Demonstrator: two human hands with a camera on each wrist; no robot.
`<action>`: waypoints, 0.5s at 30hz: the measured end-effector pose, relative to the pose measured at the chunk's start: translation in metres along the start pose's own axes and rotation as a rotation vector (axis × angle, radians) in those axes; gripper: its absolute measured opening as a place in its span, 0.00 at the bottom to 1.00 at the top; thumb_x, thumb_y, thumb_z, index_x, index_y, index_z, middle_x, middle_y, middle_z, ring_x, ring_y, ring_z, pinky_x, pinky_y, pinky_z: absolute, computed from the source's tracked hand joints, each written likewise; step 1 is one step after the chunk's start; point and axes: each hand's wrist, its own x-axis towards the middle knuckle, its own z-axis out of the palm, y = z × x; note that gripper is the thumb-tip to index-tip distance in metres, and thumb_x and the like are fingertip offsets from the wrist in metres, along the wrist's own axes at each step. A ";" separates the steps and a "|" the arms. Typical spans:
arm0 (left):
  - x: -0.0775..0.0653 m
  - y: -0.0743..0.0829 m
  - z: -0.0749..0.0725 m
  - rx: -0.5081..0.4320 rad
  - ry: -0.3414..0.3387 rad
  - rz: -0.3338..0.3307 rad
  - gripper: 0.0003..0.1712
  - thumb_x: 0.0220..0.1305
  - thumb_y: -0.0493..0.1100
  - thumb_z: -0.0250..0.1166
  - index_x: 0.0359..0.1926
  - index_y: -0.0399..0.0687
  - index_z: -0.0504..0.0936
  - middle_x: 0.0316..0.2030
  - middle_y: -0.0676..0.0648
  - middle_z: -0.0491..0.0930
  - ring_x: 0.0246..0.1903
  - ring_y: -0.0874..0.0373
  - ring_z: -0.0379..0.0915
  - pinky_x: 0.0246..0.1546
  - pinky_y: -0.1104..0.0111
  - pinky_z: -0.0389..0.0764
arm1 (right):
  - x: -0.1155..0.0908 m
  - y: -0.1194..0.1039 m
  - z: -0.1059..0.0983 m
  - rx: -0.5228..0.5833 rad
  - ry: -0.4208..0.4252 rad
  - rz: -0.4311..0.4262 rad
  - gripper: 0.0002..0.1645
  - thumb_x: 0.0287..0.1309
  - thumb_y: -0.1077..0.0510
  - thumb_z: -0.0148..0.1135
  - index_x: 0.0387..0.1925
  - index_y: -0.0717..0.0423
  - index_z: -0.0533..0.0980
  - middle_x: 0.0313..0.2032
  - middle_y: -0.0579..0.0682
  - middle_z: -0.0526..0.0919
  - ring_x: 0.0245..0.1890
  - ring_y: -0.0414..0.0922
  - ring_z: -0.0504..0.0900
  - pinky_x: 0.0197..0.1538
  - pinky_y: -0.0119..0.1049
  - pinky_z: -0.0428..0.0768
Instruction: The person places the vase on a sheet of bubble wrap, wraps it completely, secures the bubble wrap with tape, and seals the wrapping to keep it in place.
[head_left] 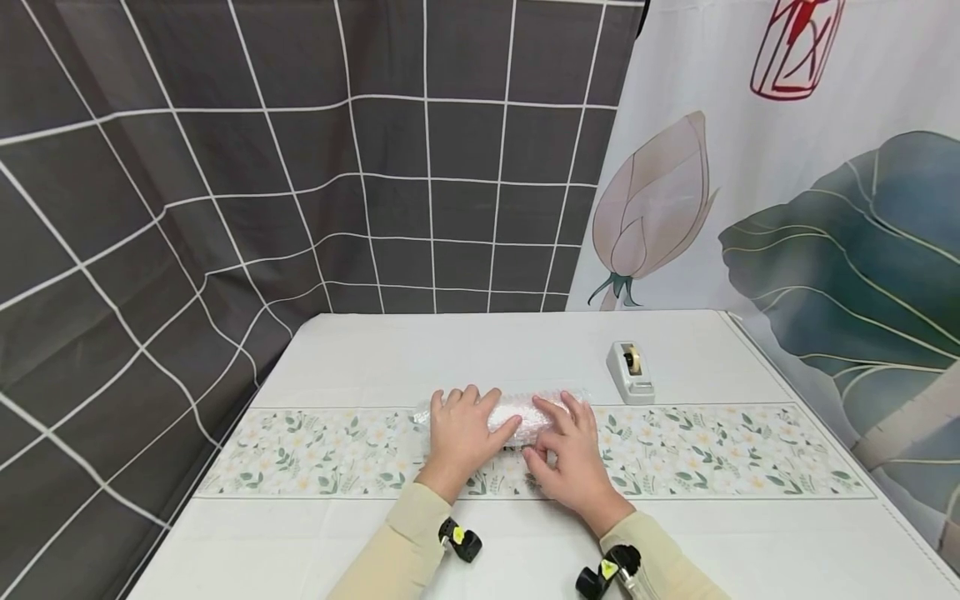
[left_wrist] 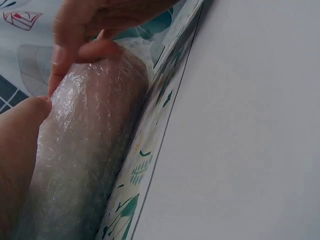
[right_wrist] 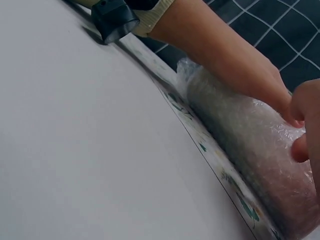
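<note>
A roll-shaped bundle in clear bubble wrap [head_left: 522, 407] lies crosswise on the table's flowered band. Pinkish and greenish tones show through the wrap [left_wrist: 85, 145] in the left wrist view; what is inside cannot be made out. My left hand [head_left: 459, 432] rests on the bundle's left part, fingers spread and thumb reaching toward the middle. Over the right part lies my right hand [head_left: 576, 468], its longer fingers stretched across the top and its thumb near a bent finger at the near side. Loose wrap [right_wrist: 187, 71] sticks out at the bundle's left end.
A white tape dispenser [head_left: 630, 373] with a roll of tape stands behind and right of the bundle. The white tablecloth [head_left: 495, 354] carries a leaf-and-flower band [head_left: 712, 454]. A dark gridded curtain [head_left: 465, 208] and a printed white curtain [head_left: 720, 275] hang behind the table.
</note>
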 end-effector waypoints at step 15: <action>-0.001 0.000 0.001 0.010 0.014 0.008 0.38 0.66 0.79 0.44 0.59 0.64 0.81 0.43 0.49 0.83 0.45 0.49 0.79 0.57 0.46 0.69 | 0.015 0.007 0.012 -0.109 0.069 -0.064 0.21 0.58 0.45 0.63 0.44 0.56 0.72 0.48 0.55 0.80 0.61 0.58 0.73 0.71 0.66 0.52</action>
